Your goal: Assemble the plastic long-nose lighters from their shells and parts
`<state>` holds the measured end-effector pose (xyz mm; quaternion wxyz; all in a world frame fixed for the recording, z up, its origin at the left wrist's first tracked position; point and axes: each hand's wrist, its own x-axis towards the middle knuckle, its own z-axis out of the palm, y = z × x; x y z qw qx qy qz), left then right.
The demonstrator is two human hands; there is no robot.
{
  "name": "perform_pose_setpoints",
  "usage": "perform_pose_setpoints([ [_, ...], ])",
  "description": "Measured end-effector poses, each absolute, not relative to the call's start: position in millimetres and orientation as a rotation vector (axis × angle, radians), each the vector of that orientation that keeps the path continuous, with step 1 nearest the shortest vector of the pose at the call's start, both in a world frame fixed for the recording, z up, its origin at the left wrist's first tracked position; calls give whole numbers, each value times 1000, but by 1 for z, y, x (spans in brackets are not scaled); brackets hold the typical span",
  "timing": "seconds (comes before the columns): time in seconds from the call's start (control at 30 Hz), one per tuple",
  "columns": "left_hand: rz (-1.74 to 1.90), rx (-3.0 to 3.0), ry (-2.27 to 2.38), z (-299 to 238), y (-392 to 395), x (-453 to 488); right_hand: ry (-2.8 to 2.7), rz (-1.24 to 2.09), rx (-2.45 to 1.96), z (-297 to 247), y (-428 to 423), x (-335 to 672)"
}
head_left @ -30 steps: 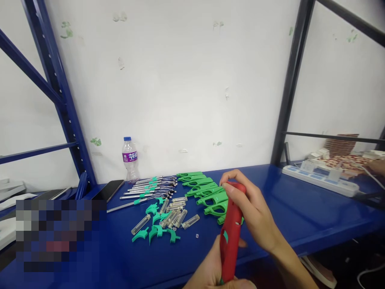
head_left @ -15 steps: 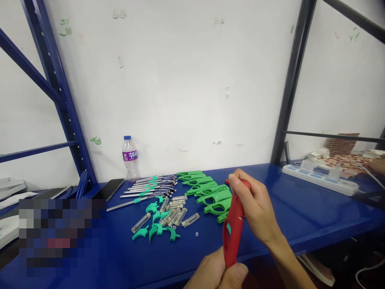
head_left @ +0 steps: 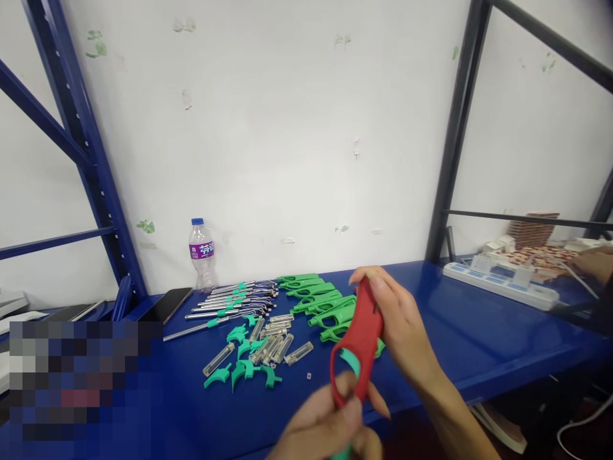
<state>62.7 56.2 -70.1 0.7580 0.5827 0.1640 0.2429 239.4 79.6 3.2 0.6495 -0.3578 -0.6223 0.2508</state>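
Observation:
Both my hands hold a red plastic gun-shaped shell (head_left: pixel 358 348) with a teal trigger showing in its finger loop. My right hand (head_left: pixel 400 326) is wrapped round its upper end. My left hand (head_left: pixel 323 425) pinches the lower loop end near the frame's bottom edge. Behind the shell, on the blue bench (head_left: pixel 479 338), lies a row of green shells (head_left: pixel 320 300). Left of them are metal rods with teal collars (head_left: pixel 234 299), clear tubes (head_left: pixel 272 342) and loose teal triggers (head_left: pixel 239 370).
A water bottle (head_left: pixel 201 254) stands by the wall, a dark phone (head_left: pixel 167 305) beside it. A white power strip (head_left: pixel 500 285) lies at the right; another person's hand (head_left: pixel 594 262) reaches in there. Blue and dark rack posts frame the bench.
The red shell has turned from nearly upright, edge-on, to tilted with its finger loop and teal trigger facing me. My left hand moved left and lower on it.

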Motion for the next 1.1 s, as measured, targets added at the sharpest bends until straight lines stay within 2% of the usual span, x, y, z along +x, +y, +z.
perform_pose_setpoints([
  [0.13, 628, 1467, 605, -46, 59, 36, -1510, 580, -895, 5, 78, 238],
  [0.27, 799, 1950, 1095, -28, 55, 5, -1688, 533, -897, 6, 78, 240],
  [0.43, 830, 2257, 1432, -20, 63, -19, -1399, 741, -786, 7, 84, 249],
  [0.67, 669, 2353, 1431, -36, 75, -22, -1108, 1243, -378, 18, 69, 253],
  [0.8, 486, 2367, 1371, -44, 74, -23, -1201, 1264, -356, 19, 59, 246],
  [1.1, 370, 2273, 1301, -41, 66, -26, -1257, 1300, -448, 11, 68, 237],
])
